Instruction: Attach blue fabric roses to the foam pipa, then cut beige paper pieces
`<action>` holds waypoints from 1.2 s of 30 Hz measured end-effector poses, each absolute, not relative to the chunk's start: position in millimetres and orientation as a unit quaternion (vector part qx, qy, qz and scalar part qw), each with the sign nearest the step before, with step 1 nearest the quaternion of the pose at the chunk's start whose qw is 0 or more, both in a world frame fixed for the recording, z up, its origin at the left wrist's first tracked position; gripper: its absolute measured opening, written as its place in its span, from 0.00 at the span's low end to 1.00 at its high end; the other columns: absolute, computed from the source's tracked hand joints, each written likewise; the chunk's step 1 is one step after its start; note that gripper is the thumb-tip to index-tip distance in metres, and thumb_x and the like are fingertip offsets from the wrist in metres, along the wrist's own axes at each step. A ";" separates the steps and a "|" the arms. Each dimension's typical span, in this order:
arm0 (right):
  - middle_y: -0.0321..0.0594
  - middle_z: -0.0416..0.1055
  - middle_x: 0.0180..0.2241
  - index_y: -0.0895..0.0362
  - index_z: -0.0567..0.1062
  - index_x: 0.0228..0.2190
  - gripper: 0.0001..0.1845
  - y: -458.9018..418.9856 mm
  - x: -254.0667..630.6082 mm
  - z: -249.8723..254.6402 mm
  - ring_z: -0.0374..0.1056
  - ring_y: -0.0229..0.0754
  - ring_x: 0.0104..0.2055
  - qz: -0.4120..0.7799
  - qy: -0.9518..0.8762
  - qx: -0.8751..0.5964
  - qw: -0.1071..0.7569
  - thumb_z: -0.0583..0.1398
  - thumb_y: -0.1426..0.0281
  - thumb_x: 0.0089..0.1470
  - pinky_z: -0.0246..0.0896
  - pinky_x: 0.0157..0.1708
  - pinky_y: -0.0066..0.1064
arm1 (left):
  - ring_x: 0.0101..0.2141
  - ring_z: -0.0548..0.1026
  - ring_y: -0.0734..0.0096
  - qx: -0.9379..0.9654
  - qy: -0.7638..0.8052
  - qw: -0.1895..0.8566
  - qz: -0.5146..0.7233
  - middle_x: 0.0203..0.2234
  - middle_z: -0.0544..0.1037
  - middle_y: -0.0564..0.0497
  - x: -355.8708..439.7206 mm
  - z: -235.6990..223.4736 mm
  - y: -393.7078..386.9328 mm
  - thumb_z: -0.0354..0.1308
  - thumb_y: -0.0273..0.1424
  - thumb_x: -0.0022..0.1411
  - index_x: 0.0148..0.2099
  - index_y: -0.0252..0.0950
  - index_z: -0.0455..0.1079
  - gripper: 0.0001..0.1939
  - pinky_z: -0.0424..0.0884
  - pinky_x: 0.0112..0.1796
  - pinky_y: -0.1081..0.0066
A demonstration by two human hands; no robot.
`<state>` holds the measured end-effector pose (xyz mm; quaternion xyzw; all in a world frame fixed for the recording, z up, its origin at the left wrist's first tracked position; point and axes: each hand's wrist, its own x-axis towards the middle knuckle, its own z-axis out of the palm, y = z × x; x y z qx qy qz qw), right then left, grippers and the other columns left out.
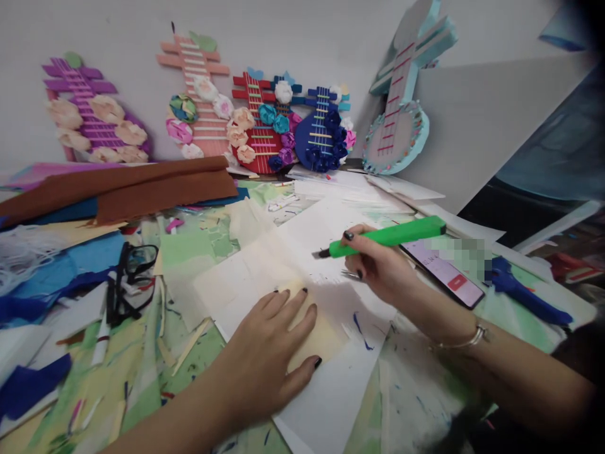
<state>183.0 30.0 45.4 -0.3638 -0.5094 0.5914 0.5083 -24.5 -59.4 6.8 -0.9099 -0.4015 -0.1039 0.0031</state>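
Observation:
My left hand [276, 350] lies flat with fingers spread on a cream sheet [326, 334], which rests over white paper [326, 403]. Above the paper, my right hand [378, 261] grips a green utility knife [392, 236], its short dark tip pointing left and down. A thin metal point [350, 275] also sticks out below those fingers; what it belongs to is hidden. A dark blue scrap [363, 331] lies on the white paper between my hands.
A phone [444, 274] and a blue-handled tool [529, 293] lie right of my right hand. Black glasses [130, 280] and paper scraps lie left. Brown crepe paper [165, 189] is at the back left. Several decorated paper instruments, including a blue one [309, 135], lean against the wall.

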 end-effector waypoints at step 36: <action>0.36 0.74 0.30 0.54 0.74 0.41 0.12 -2.3 172.8 21.0 0.70 0.36 0.26 0.464 -0.628 -0.435 0.450 0.63 0.71 0.52 0.69 0.26 0.28 | 0.51 0.68 0.49 -0.899 -0.381 0.034 -0.212 0.53 0.71 0.40 -23.7 -1.1 -48.5 0.52 0.46 0.59 0.55 0.35 0.68 0.27 0.63 0.49 0.54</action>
